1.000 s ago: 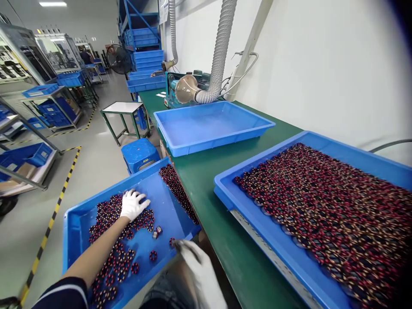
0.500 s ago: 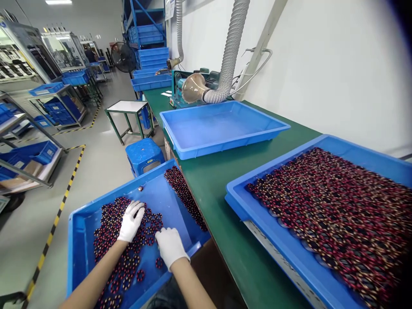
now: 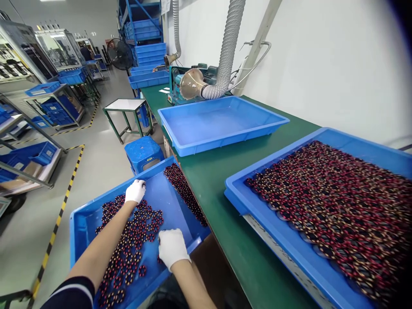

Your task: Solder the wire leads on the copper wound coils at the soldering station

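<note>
My left hand (image 3: pixel 135 191), in a white glove, reaches to the far part of the lower blue tray (image 3: pixel 74 240). Its fingers are curled around something I cannot make out. Nearer me, my right hand (image 3: pixel 173 247), also gloved, is closed low over the tray, with a small dark edge showing at its fingertips. Many small red, black and gold rings (image 3: pixel 128 253) lie loose between and left of the hands. More rings (image 3: pixel 183 189) are packed in rows along the tray's right side, beyond a bare blue strip.
On the green bench (image 3: pixel 219 206) stand a large blue tray full of rings (image 3: pixel 334 197), a bare blue tray (image 3: pixel 222 122) and a machine with a grey hose (image 3: pixel 225 56). A blue stool (image 3: pixel 143 152) stands beyond the lower tray.
My left hand has moved away from me, off the ring pile to the tray's far part, where a lone ring lay. My right hand has shifted slightly right and closer to me. The view has tilted slightly.
</note>
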Available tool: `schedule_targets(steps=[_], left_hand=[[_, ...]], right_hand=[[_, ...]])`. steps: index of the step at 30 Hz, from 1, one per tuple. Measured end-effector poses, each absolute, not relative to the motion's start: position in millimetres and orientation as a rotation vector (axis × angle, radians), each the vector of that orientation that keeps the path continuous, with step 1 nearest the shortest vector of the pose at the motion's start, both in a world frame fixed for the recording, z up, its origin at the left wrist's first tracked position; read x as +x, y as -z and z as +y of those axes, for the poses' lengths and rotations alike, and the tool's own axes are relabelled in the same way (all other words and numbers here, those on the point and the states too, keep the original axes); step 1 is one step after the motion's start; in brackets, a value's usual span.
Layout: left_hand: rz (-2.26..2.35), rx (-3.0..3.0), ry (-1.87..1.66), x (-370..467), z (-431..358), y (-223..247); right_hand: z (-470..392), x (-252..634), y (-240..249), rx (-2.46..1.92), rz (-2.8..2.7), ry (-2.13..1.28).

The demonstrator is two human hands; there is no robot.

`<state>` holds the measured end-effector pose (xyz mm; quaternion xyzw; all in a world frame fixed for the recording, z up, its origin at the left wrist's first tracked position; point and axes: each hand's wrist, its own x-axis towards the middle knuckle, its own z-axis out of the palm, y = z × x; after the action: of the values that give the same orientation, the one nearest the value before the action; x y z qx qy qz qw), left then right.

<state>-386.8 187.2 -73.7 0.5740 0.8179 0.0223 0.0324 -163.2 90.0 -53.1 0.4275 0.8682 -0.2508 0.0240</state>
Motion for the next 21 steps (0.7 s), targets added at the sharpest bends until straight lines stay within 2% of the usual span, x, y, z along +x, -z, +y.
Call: schedule_targets(steps=[11, 21], left_hand=[[2.472, 1.681, 0.331, -389.1, 206.0, 62.6], [2.151, 1.799, 0.198, -418.4, 179.0, 61.3]], right_hand=[[103.4, -150.1, 57.9, 1.791, 2.485, 1.032], [125.2, -157.2, 71.0, 1.778, 2.437, 1.151]])
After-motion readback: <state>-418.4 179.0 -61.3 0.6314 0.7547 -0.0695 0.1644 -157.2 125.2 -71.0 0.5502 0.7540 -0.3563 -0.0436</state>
